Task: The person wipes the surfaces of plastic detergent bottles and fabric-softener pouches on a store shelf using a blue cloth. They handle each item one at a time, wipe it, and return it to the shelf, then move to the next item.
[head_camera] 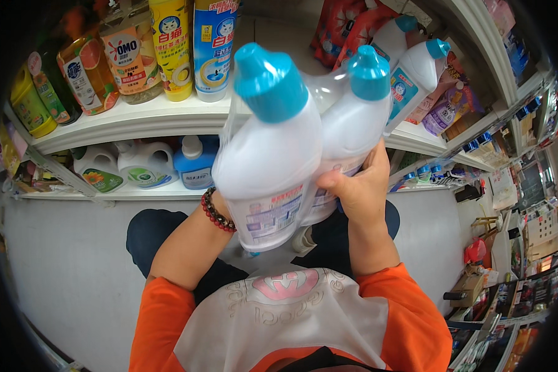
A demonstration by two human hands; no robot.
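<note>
Two white plastic cleaner bottles with teal caps, bundled in clear film as a twin pack, are raised before me and tilted, caps away from me. My right hand grips the right bottle, its thumb across the front and its fingers round the far side. My left hand is against the left bottle's side and underside; its fingers are hidden behind the pack. Printed labels on the bottles face me, slightly blurred. Beyond the pack, similar teal-capped bottles stand on the white upper shelf.
Dish-soap bottles and a blue cleaner bottle line the upper shelf at left. Red pouches and a purple pouch are at right. Detergent jugs fill the lower shelf. My knees are below, over a pale floor.
</note>
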